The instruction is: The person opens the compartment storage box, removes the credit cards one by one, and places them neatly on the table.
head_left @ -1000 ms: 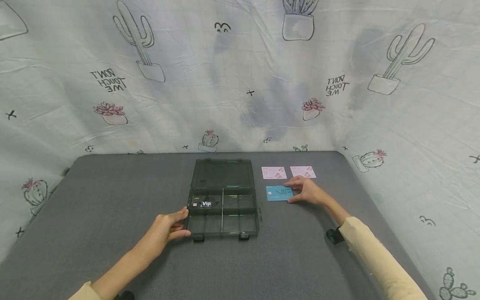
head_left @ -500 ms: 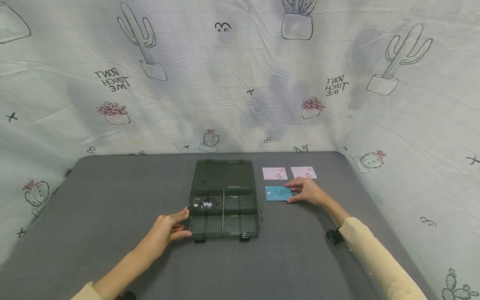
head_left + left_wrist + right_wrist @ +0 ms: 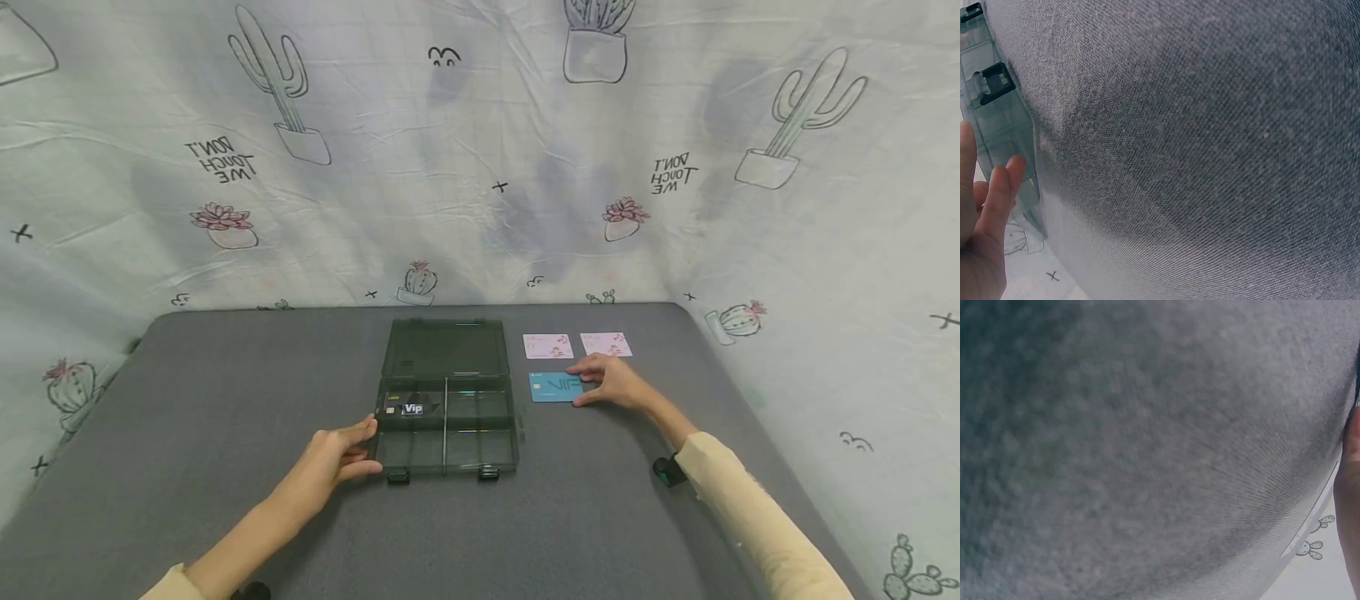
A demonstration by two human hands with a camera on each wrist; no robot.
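In the head view, a dark translucent divided box (image 3: pixel 482 449) stands on the table with its lid (image 3: pixel 446 348) folded back. A black "Vip" card (image 3: pixel 413 406) lies in its back left compartment. My left hand (image 3: pixel 326 460) rests against the box's left side, index fingertip on the wall and thumb by the front left corner. To the right of the box, my right hand (image 3: pixel 617 385) pinches a blue card (image 3: pixel 551 387) by its right end, index finger at the far edge and thumb at the near edge. The card appears flat on the table.
Two pink cards, one left (image 3: pixel 548 347) and one right (image 3: pixel 606 344), lie behind the blue card on the grey table (image 3: pixel 247 392). Black latches (image 3: pixel 488 473) stick out at the box's front. A cactus-print cloth (image 3: pixel 480 125) hangs behind and beside the table.
The blue card has slid slightly left together with my right hand. My left hand and the box stay where they were.
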